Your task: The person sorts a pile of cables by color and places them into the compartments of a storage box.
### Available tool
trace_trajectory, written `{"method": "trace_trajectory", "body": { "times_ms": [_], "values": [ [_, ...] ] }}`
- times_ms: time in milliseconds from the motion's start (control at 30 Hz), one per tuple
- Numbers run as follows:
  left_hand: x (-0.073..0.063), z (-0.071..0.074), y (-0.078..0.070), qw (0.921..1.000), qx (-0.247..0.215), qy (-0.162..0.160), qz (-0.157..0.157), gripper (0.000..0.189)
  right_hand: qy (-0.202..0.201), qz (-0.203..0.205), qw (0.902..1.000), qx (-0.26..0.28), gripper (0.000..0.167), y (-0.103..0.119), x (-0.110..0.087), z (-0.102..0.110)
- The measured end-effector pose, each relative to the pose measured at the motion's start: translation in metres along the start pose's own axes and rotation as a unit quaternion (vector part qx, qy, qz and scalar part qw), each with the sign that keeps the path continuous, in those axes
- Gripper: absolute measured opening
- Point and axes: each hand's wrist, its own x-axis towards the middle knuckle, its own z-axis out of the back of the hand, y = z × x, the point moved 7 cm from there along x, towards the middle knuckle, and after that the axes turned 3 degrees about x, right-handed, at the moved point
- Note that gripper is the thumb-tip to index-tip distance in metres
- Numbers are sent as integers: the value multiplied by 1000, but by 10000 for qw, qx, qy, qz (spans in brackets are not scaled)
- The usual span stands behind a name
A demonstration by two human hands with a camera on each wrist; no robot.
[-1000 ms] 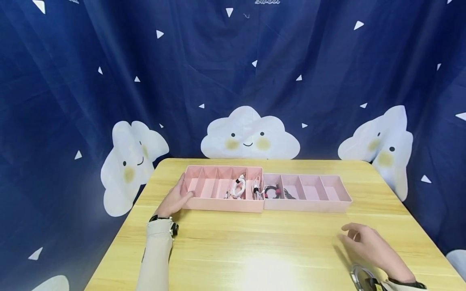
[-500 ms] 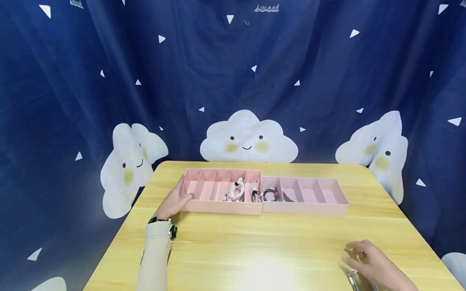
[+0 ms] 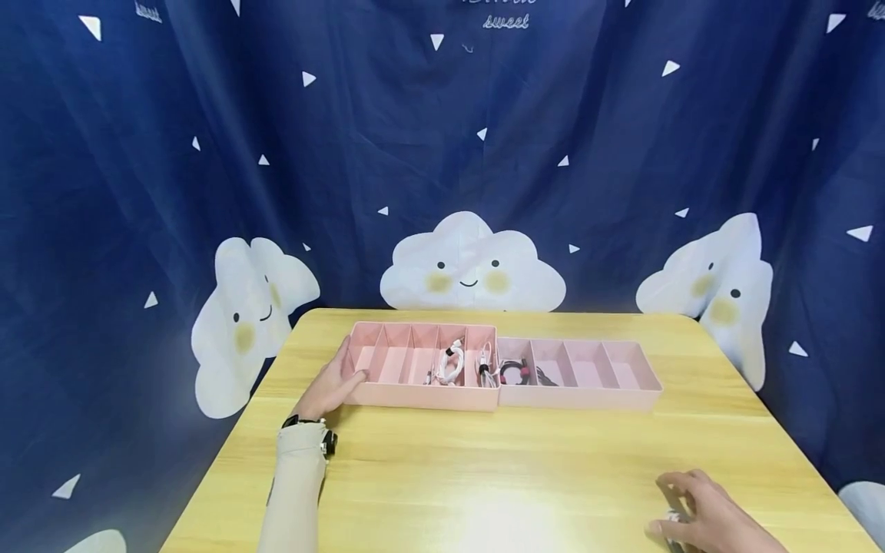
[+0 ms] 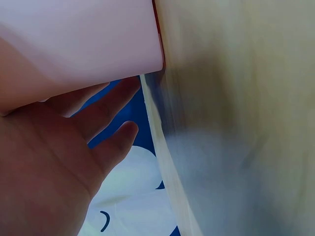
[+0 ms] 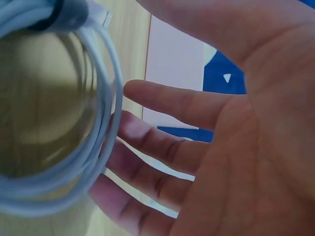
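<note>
My left hand (image 3: 328, 390) rests against the left end of a pink divided box (image 3: 422, 397), thumb at its front rim and fingers along the end wall. In the left wrist view those fingers look nearly straight, partly hidden behind the box. Low at the right, my right hand (image 3: 715, 518) is spread over a coiled white cable (image 5: 106, 108) on the table, mostly covered in the head view. Seen from the right wrist, the fingertips are right at the coil's outer edge, thumb apart from it. A dark strap (image 5: 69, 14) binds the coil.
A paler pink divided box (image 3: 581, 396) adjoins the first on its right. White cables (image 3: 452, 365) lie in the first box's right compartments; dark cables (image 3: 515, 372) lie in the second box's left ones. Behind the wooden table (image 3: 442, 461) hangs a blue curtain (image 3: 346, 153).
My right hand has moved toward the near table edge, down over the coiled cable. The left hand stays at the pink box. The head view has tilted slightly upward.
</note>
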Motion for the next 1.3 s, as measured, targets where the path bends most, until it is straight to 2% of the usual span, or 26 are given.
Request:
{"method": "trace_trajectory", "body": {
  "times_ms": [133,433,667,733,867,967,1100,1300],
  "values": [
    [2,-1,3,9999,47,-35,-90,97,-7,167,9997,-182,71,-4,-4,0],
    [1,0,7,10000,23,-65,-71,97,144,111,9992,-348,66,-6,-8,-4],
    [1,-2,5,10000,-40,-33,-64,98,197,-430,9985,-267,67,-11,-3,-10],
    [1,-2,4,10000,-41,-16,-50,98,200,-457,9985,-232,64,-10,-1,-11],
    [1,-1,3,10000,11,-7,-32,98,156,-370,9991,-151,57,-6,1,-11],
    [0,-2,2,10000,51,-3,-55,97,101,-110,9998,-149,54,-2,1,-9],
    [1,-2,2,10000,49,-13,-57,96,-35,334,9987,-377,51,7,2,-3],
    [1,-1,0,9999,18,-81,-84,96,-395,389,9946,-875,53,21,10,6]
  ]
}}
